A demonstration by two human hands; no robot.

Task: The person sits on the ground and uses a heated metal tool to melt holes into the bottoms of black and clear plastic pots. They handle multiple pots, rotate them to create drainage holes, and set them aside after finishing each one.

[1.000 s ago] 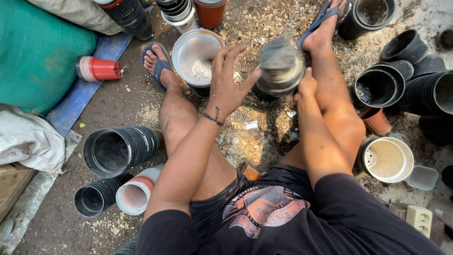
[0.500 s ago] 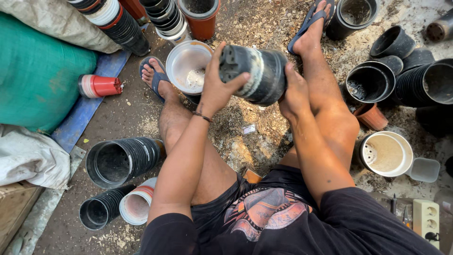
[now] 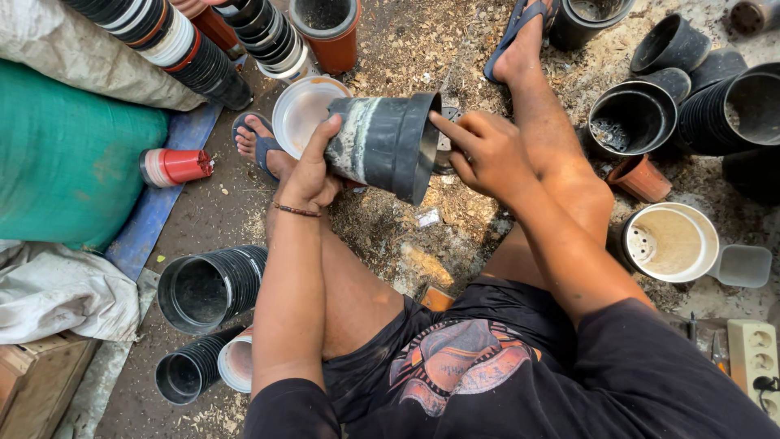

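The black plastic pot [image 3: 382, 145] lies on its side in the air above the dirt floor [image 3: 382, 236], between the person's knees, its open mouth turned toward three o'clock and its base toward nine. Pale, dried smears streak its wall near the base.

The left hand [image 3: 313, 171] has closed round the pot's base end from below, thumb up along the wall, fingers wrapped behind; a thin bracelet [image 3: 296, 210] sits on that wrist. The right hand [image 3: 487, 150] is at three o'clock of the pot, half curled and holding nothing, with its forefinger stretched out so the tip touches the rim of the mouth.

Just behind the pot, at eleven o'clock, a white bowl-shaped pot [image 3: 301, 106] lies on the floor beside the left foot in a blue sandal [image 3: 260, 145]. At twelve o'clock an orange pot [image 3: 329, 28] stands upright. A red pot [image 3: 175, 166] lies on its side at nine o'clock, near a green sack [image 3: 65, 154]. At seven o'clock, stacks of black pots [image 3: 211, 284] lie on their sides. More black pots [image 3: 642, 114] crowd at two o'clock, and a white pot with holes in its base [image 3: 670, 241] sits at four o'clock, near the right thigh.
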